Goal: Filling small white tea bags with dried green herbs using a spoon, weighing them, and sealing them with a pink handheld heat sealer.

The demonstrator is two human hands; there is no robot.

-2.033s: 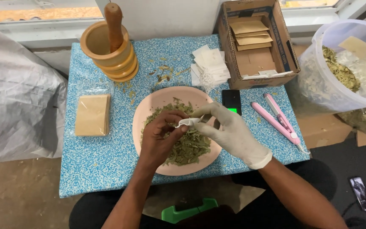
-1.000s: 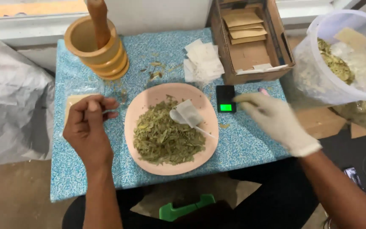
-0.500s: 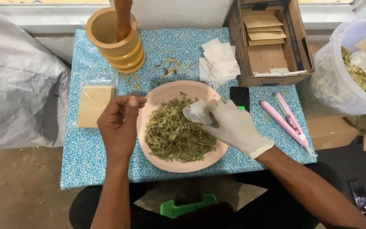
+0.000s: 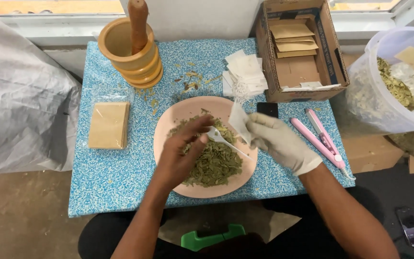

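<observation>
My bare left hand (image 4: 180, 156) lies over the pink plate (image 4: 165, 129), which holds a heap of dried green leaves (image 4: 214, 168). Its thumb and fingers pinch one end of a white plastic spoon (image 4: 226, 143) that slants across the leaves. My right hand (image 4: 279, 140), in a white glove, is at the plate's right rim and holds a small white filter bag (image 4: 238, 122) upright by its lower edge. The two hands are close together, the spoon just beside the bag.
A wooden mortar with its pestle (image 4: 131, 52) stands at the back left, and tan pouches in a clear wrap (image 4: 109, 124) lie left. A white bag stack (image 4: 245, 72), cardboard box (image 4: 303, 52), black scale (image 4: 267, 109), pink sealer (image 4: 319, 136) and a plastic tub of leaves (image 4: 398, 81) are right.
My left hand moved right from the plate's left edge onto the leaves and took the spoon. My right hand lifted the white bag toward the plate's right rim.
</observation>
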